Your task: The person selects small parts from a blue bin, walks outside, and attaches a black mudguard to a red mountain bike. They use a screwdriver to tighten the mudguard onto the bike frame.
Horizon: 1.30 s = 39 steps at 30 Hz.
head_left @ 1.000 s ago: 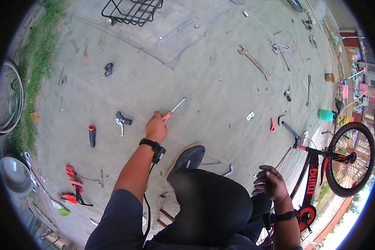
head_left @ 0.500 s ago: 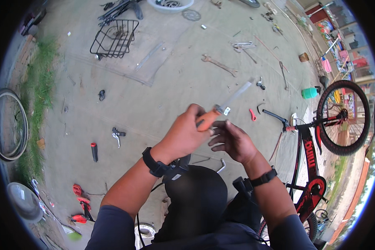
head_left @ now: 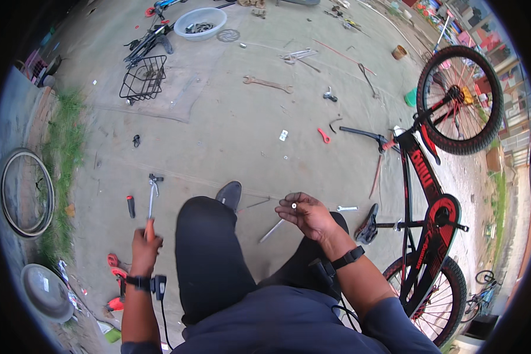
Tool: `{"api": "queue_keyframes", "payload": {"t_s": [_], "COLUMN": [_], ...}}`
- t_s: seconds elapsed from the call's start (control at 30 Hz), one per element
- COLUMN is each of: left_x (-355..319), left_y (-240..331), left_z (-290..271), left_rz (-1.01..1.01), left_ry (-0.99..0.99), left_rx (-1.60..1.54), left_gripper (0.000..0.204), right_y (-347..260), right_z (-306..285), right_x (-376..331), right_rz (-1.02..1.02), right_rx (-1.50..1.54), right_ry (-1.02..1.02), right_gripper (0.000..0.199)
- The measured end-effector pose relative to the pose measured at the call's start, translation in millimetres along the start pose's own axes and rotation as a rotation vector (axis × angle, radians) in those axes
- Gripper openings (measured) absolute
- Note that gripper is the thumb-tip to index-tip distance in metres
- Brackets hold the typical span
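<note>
Low at the left, my left hand [head_left: 145, 251] is closed round the orange handle of a screwdriver [head_left: 151, 226], its shaft pointing up toward a brake lever [head_left: 154, 182] on the ground. My right hand [head_left: 310, 217] is held palm up above my right knee, fingers partly spread. On its fingers rests a small round metal part [head_left: 294, 206], too small to name exactly. A black-and-red grip [head_left: 130, 206] lies left of the screwdriver. Near the right hand are a metal rod [head_left: 271, 230] and a small spanner [head_left: 347, 208].
A bicycle frame with wheels [head_left: 422, 171] lies along the right. Ahead on the ground cloth are a rusty spanner [head_left: 268, 84], a red tool [head_left: 324, 135] and a small white packet [head_left: 284, 135]. A wire basket [head_left: 143, 82] and a white basin [head_left: 199, 25] stand far left.
My hands have moved apart: the left carried the screwdriver down to the left, and the right lowered and turned palm up. The view has shifted, showing more of my legs.
</note>
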<state>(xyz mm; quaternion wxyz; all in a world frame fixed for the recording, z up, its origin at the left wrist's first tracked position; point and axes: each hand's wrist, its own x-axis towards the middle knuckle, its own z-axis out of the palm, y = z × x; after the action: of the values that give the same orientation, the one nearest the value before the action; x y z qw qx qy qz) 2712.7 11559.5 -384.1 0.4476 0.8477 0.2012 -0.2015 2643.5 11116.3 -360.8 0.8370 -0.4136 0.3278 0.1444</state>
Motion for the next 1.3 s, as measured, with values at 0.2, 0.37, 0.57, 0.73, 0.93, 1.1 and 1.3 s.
{"api": "queue_keyframes", "payload": {"t_s": [0.2,0.37,0.57,0.73,0.93,1.1,1.3], "left_x": [-94.9,-130.6,-138.0,-139.1,-141.0,-130.3,-129.3], "left_y": [-45.7,-63.7,-84.7,-90.6,-102.1,-150.5,-178.7], "left_z": [-10.3,-18.4,-18.8,-17.4,-18.7,-22.9,-24.1], "left_rz": [-0.243,-0.236,-0.212,-0.086,-0.095,-0.085,-0.014], "left_ry": [0.113,0.137,0.137,0.105,0.130,0.153,0.125], "left_rx": [-0.069,-0.080,-0.034,0.009,0.129,0.132,0.164], "left_gripper": [0.038,0.039,0.040,0.040,0.040,0.053,0.064], "right_y": [-11.7,-8.4,5.4,13.5,20.6,22.3,24.5], "right_z": [-20.8,-22.5,-21.0,-20.5,-18.5,-10.4,-5.7], "right_x": [-46.7,-76.9,-107.4,-132.9,-153.4,-160.7,-163.7], "right_rz": [-0.155,-0.179,-0.339,-0.444,-0.508,-0.526,-0.512], "right_rx": [0.137,0.033,0.000,0.013,0.092,0.143,0.129], "right_ry": [-0.174,-0.191,-0.183,-0.157,-0.153,-0.176,-0.187], "right_gripper": [0.026,0.026,0.026,0.025,0.024,0.018,0.017]}}
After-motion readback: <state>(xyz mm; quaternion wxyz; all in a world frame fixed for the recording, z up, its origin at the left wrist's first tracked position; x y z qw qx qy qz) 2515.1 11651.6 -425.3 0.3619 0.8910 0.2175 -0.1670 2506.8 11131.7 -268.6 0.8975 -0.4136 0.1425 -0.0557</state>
